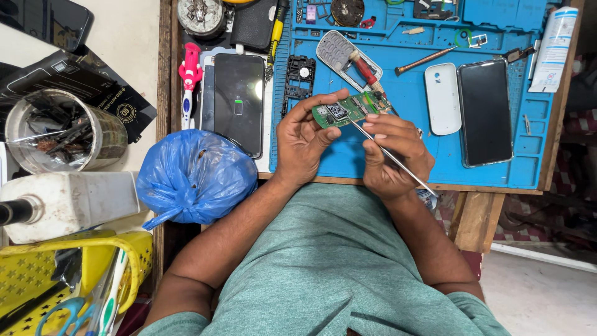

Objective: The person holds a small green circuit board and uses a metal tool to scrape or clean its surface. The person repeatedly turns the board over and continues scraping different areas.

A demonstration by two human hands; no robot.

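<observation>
The circuit board [346, 109] in the left hand [303, 140] is green with small silver and dark parts. The tool [388, 154] in the right hand [393, 155] is a plain silver metal. The work mat [410, 99] is bright blue. On it lie a white phone cover [442, 98], a black-screened phone [484, 112] and a red-handled screwdriver [368, 71]. The knotted bag [194, 176] is blue, the shirt [336, 267] grey-green, and the basket [81, 274] yellow, seemingly patterned with stars.
</observation>
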